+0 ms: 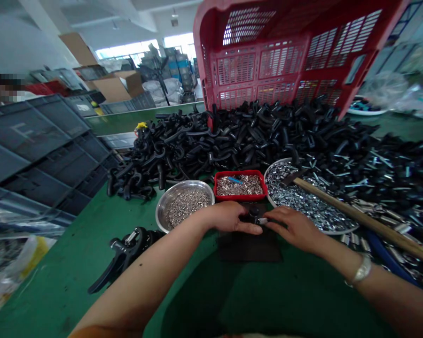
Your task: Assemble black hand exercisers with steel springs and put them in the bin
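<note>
My left hand (232, 218) is closed around a dark plastic part (254, 212), its thumb stretched along the near side. From the right, the fingertips of my right hand (292, 226) pinch a small silver spring-like piece (262, 220) at that part. Most of the dark part is hidden by my fingers. Below both hands a dark flat plate (250, 249) lies on the green table (204, 291). Just beyond them stands a red tray (240, 198) of small metal pins, with a blue strip on top.
A metal bowl (157, 213) of small rings stands left, a wide dish (338, 232) of metal pieces right, with a wooden-handled hammer (338, 203) across it. Black curved parts (193, 141) are heaped before a tipped red crate (206, 56). Assembled black parts (121, 256) lie left, near grey crates (38, 141).
</note>
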A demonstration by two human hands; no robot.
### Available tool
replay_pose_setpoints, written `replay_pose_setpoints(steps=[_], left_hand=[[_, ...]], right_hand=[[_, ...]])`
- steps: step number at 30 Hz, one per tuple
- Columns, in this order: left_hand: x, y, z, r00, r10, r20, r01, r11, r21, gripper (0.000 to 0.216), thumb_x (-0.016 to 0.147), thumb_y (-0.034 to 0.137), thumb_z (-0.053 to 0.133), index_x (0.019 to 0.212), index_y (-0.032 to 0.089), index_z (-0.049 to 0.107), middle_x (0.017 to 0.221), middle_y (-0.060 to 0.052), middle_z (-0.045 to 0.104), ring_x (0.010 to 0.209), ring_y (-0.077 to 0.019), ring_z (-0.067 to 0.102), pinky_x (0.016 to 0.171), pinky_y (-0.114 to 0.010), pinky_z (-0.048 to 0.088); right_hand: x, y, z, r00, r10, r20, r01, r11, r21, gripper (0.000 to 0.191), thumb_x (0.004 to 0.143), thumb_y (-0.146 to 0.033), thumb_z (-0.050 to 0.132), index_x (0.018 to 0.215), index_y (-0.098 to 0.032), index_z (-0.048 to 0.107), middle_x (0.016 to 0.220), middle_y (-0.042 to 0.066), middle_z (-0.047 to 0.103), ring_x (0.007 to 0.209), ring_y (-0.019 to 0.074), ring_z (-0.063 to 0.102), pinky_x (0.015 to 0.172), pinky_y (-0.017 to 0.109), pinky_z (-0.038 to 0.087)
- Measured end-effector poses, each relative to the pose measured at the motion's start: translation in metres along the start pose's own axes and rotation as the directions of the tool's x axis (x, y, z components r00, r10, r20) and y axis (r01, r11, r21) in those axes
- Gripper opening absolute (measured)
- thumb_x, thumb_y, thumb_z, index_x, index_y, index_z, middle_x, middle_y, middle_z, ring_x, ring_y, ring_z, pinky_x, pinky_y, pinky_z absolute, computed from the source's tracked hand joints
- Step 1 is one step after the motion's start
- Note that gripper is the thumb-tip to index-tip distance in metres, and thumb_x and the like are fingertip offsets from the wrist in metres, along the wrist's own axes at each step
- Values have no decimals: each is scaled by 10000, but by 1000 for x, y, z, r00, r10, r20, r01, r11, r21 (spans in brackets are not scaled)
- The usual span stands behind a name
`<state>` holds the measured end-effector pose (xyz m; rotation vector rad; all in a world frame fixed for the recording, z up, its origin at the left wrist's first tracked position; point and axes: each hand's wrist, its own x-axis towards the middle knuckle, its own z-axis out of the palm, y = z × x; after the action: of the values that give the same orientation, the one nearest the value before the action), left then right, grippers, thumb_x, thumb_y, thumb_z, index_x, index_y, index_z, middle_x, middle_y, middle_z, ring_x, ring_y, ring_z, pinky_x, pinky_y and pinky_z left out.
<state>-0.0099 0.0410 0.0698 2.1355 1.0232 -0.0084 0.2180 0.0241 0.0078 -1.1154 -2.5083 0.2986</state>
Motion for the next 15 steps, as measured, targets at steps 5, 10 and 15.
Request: replay_pose_setpoints(steps=[5, 10, 15], left_hand=[[23, -19, 11, 964, -264, 38, 266, 959, -92, 343, 787, 468, 463, 735, 176, 636, 709, -28, 658, 614, -148, 586, 548, -229, 419], [13, -13, 38, 818, -359, -449, 460, 878, 136, 345, 697, 526, 560, 803, 203, 622, 894, -62, 639, 823, -238, 590, 676, -317, 444], [6, -10, 57, 712, -332, -619, 483, 871, 88, 286, 777, 432, 523, 940, 201, 568, 932, -48, 623, 852, -214, 576, 715, -309, 442]], right_hand=[[21, 5, 0, 985, 128, 118, -130, 991, 13, 252, 843, -319, 462, 925, -201, 670, 871, 57, 665, 807, 174, 601, 725, 303, 467], [29, -2, 2, 969, 187, 164, -178, 981, -72, 240, 828, -350, 486, 839, -233, 695, 804, 51, 662, 774, 182, 603, 696, 293, 450], [41, -9, -7, 954, 246, 169, -217, 961, -173, 244, 812, -377, 500, 769, -214, 676, 789, 49, 660, 745, 194, 605, 658, 291, 437]])
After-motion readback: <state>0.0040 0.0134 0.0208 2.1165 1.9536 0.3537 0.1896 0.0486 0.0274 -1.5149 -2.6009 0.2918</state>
